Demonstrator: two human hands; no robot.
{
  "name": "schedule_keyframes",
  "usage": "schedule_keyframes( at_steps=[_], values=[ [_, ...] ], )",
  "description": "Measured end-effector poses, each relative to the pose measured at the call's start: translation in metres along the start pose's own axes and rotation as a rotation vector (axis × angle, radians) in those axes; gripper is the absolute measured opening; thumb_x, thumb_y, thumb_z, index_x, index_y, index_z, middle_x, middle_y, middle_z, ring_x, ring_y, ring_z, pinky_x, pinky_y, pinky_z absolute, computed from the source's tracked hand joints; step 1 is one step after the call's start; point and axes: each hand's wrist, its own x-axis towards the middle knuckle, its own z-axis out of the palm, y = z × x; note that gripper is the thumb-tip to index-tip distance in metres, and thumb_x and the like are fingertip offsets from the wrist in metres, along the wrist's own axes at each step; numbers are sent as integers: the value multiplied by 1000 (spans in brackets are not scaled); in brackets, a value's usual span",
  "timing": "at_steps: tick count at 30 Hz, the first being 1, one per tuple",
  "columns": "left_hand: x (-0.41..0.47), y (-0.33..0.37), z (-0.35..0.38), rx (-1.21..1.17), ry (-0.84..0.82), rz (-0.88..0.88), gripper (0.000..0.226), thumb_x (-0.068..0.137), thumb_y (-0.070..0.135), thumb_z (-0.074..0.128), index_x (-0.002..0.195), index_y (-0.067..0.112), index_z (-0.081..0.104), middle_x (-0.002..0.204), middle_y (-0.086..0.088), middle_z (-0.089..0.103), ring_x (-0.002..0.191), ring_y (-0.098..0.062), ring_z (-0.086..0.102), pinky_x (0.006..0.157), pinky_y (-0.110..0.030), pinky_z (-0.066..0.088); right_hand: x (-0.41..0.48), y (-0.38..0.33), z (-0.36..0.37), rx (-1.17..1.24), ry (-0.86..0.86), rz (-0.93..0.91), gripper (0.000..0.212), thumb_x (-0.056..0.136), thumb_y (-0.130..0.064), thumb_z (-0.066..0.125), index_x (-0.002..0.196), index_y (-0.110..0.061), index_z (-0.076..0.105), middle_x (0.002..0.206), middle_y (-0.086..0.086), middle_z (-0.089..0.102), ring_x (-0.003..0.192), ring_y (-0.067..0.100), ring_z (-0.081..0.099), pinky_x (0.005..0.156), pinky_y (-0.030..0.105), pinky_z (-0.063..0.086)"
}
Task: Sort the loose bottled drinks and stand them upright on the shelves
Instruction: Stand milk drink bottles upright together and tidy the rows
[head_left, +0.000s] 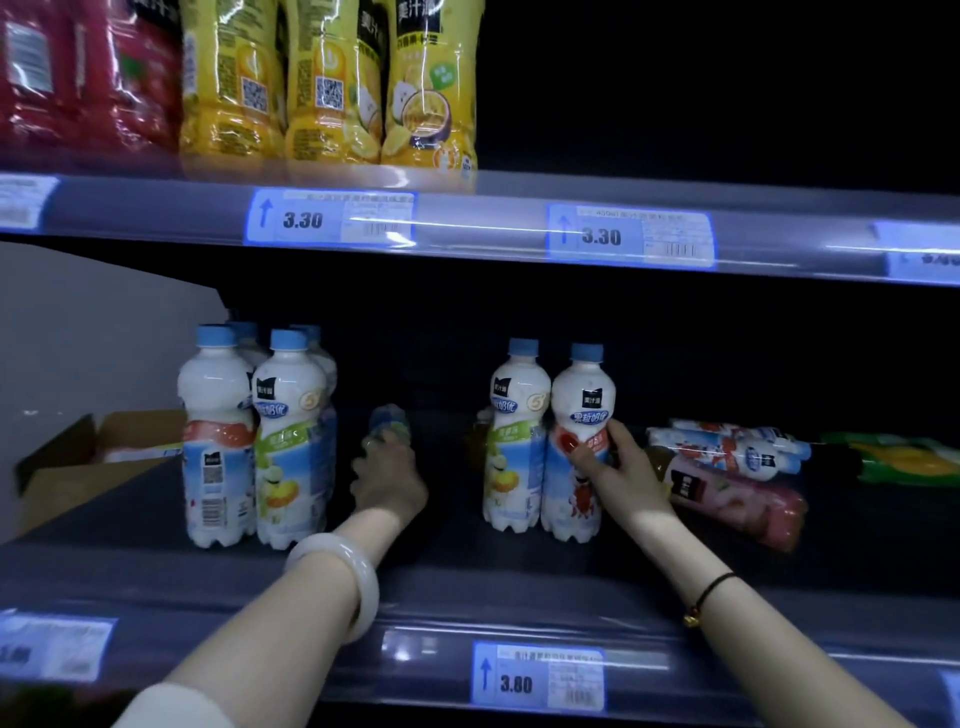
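On the middle shelf, my left hand grips a bottle deep in the dark gap between two groups of bottles; the bottle is blurred. My right hand holds the waist of an upright white milk-drink bottle with a red label, which stands beside a green-labelled one. At the left stands a cluster of upright white bottles. To the right, loose bottles lie on their sides: white ones, a pink one and a green-yellow one.
The upper shelf carries yellow juice bottles and red ones. An open cardboard box sits at the far left. Price tags line both shelf edges. The upper shelf's right part is dark.
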Motion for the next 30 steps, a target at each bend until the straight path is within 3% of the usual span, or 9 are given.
schedule_keyframes(
  at_steps=[5, 7, 10, 13, 17, 20, 24, 28, 30],
  values=[
    [-3, -5, 0, 16, 60, 81, 41, 85, -5, 48, 125, -7, 43, 126, -27, 49, 113, -39, 57, 91, -37, 48, 0, 3, 2, 26, 8, -24, 30, 89, -16, 63, 115, -24, 50, 103, -5, 62, 94, 9, 59, 79, 25, 47],
    [-8, -3, -10, -61, 122, 158, 26, 85, -5, 47, 109, -4, 58, 115, -25, 58, 107, -38, 59, 87, -35, 48, -1, 3, 2, 35, 8, -29, 30, 89, -15, 62, 114, -25, 49, 98, -12, 60, 90, 1, 57, 74, 19, 46],
    [-18, 11, -37, -185, 265, 285, 14, 89, 5, 51, 100, -1, 58, 106, -27, 58, 99, -43, 59, 78, -39, 46, 0, 2, 2, 50, 8, -27, 30, 90, -12, 61, 114, -24, 49, 96, -15, 58, 87, -3, 55, 68, 14, 45],
    [-16, 27, -65, -156, 445, 323, 24, 91, 20, 54, 102, -1, 52, 104, -27, 58, 97, -43, 58, 71, -42, 44, 1, 3, 2, 58, 9, -27, 31, 89, -12, 62, 114, -24, 48, 97, -12, 59, 88, 2, 57, 70, 16, 46],
    [-11, 44, -85, -137, 566, 354, 35, 94, 31, 49, 105, -1, 56, 106, -26, 59, 101, -42, 56, 77, -43, 44, 1, 3, 3, 102, 4, 15, 32, 90, -11, 60, 117, -23, 47, 99, -8, 59, 88, 3, 57, 69, 18, 46],
    [-11, 56, -84, -221, 483, 371, 37, 93, 33, 51, 114, 2, 58, 109, -26, 61, 107, -42, 55, 84, -43, 43, 3, 1, 1, 198, -30, 100, 37, 89, -9, 61, 121, -20, 47, 103, -1, 62, 91, 11, 61, 71, 24, 50],
    [-11, 62, -77, -401, 392, 378, 45, 91, 37, 54, 121, 4, 52, 113, -25, 60, 104, -40, 57, 83, -43, 50, 7, -1, -5, 212, -97, 165, 41, 86, -5, 62, 122, -18, 47, 113, 8, 63, 101, 22, 62, 87, 37, 51],
    [-20, 50, -60, -405, 11, 247, 94, 74, 43, 74, 141, 8, 19, 130, -19, 49, 114, -34, 54, 92, -41, 49, 7, -4, -9, 245, -192, 189, 43, 87, -5, 59, 127, -16, 48, 117, 9, 64, 107, 25, 62, 87, 37, 50],
    [-23, 39, -52, -415, -109, 229, 90, 72, 29, 78, 136, 16, 16, 122, -11, 53, 102, -26, 58, 80, -35, 51, 8, -6, -8, 298, -246, 193, 42, 87, -6, 58, 126, -18, 50, 118, 9, 65, 108, 24, 63, 85, 35, 50]
  ],
)
